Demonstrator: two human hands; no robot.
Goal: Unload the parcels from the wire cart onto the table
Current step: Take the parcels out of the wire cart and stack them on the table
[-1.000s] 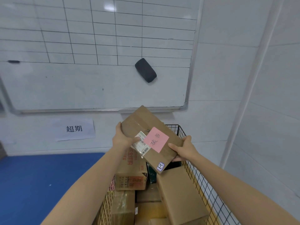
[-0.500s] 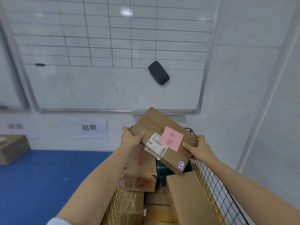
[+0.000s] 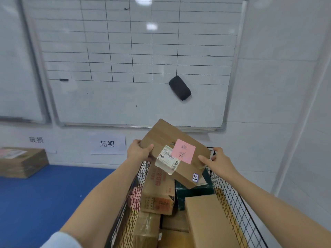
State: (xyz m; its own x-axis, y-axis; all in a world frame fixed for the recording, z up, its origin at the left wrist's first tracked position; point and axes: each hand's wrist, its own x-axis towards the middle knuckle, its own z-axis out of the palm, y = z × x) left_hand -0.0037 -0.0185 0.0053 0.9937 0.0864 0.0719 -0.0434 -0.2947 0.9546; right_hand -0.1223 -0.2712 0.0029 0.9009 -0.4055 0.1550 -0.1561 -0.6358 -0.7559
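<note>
A: Logging near field first. The black wire cart (image 3: 231,203) is sitting low in frame, holding at least 5 cardboard parcels; a plain brown carton (image 3: 211,224) is lying closest, along the right mesh wall.

B: Behind it?

A: A tall brown carton with red print (image 3: 158,192) is standing upright, and a dark green box (image 3: 193,191) is wedged just beside it.

B: Hands?

A: Both are gripping 1 flat brown cardboard parcel with a pink note and a white barcode label (image 3: 174,153). The left hand (image 3: 138,152) is wrapping its left edge, thumb on top, fingers underneath. The right hand (image 3: 217,161) is clamping the right edge, thumb pressing the top face. The parcel is tilted, its far corner raised, hanging above the cart's contents and touching none of them that I can see.

B: Change over the last second?

A: The view is swinging left. More of the blue table surface (image 3: 44,194) is showing now, and a flat brown parcel (image 3: 21,162) already lying on it has come into frame. The grip is staying the same.

B: Meaning?

A: My judgement: the lift is done and the carry leftward is starting. Most of the cart is not yet unloaded.

B: Far field?

A: A white gridded whiteboard (image 3: 125,51) is hanging on the wall, a black eraser (image 3: 180,87) stuck to it.
</note>
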